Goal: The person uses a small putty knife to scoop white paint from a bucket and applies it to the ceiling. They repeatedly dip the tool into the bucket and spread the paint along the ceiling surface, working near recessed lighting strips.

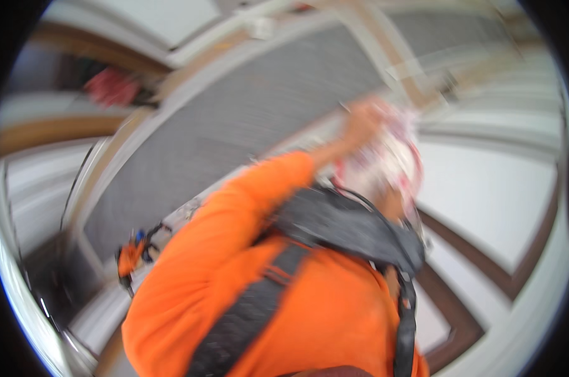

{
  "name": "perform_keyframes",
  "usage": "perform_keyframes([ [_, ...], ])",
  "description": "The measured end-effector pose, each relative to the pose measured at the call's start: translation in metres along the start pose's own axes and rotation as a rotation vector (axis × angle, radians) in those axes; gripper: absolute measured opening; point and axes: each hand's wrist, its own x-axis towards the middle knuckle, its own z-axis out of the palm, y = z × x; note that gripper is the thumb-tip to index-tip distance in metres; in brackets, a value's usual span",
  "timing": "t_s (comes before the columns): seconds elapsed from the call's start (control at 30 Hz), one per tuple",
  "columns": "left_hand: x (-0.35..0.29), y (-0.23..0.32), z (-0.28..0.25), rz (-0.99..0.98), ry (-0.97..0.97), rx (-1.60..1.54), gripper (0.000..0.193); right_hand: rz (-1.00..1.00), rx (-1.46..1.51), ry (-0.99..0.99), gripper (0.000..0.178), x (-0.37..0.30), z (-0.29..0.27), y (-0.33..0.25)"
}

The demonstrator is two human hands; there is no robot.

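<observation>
Motion blurs the whole picture. In front of my chest is a crinkled, see-through plastic bag (394,151) with white and reddish parts. My left hand (363,124), at the end of an orange sleeve, is closed on the bag's upper left edge. My right hand (390,201) is against the lower part of the bag, partly covered by a black padded strap or pouch (353,223) on my chest. Its fingers are too smeared to read, and what the bag contains cannot be made out.
An orange and black tool (130,259) lies at the lower left beside a long grey surface (253,100). A red bundle (112,87) sits in a wood-edged opening at the upper left. White panels with brown frames (485,207) stand on the right.
</observation>
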Motion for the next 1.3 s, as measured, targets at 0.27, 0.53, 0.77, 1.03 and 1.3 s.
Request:
perform_keyframes([
  [0.27, -0.016, 0.092, -0.034, -0.098, -0.133, -0.035, 0.022, 0.040, 0.184, -0.073, 0.028, -0.009, -0.025, 0.033],
  [0.53, -0.070, 0.070, -0.060, -0.695, -0.407, -0.194, 0.037, 0.652, 0.940, 0.026, 0.027, -0.026, -0.057, 0.036],
  [0.77, -0.065, 0.088, -0.052, -1.000, -0.490, -0.415, 0.039, 0.627, 1.721, 0.614, 0.018, -0.021, -0.004, 0.025],
  [1.03, -0.067, 0.088, -0.029, -1.132, -0.612, -0.489, 0.042, 0.600, 1.242, 0.440, 0.029, -0.048, 0.007, 0.027],
  [1.3, -0.061, 0.088, -0.026, -1.119, -0.604, -0.557, 0.044, 0.246, 0.877, 0.502, 0.036, -0.056, 0.034, 0.020],
])
